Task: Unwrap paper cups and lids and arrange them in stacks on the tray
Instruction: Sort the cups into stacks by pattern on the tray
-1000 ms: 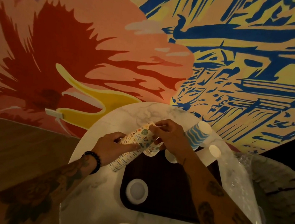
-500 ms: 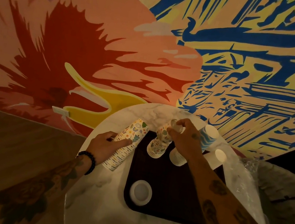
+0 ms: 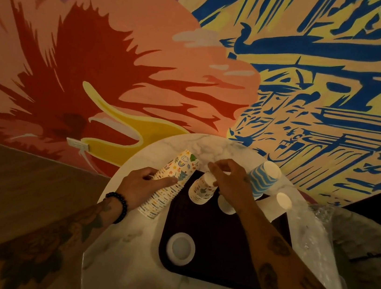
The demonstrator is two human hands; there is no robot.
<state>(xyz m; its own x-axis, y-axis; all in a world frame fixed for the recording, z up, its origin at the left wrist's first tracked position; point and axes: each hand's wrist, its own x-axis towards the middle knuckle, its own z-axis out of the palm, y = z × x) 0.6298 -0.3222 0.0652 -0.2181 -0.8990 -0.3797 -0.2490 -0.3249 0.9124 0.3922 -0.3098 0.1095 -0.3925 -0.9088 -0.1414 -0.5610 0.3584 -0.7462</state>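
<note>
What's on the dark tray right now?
A white lid, a short patterned cup stack and white cups partly under the right hand. The forearm hides the tray's right side.

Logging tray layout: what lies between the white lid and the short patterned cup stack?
Only bare dark tray, in the head view; white lid and short patterned cup stack stand apart.
</note>
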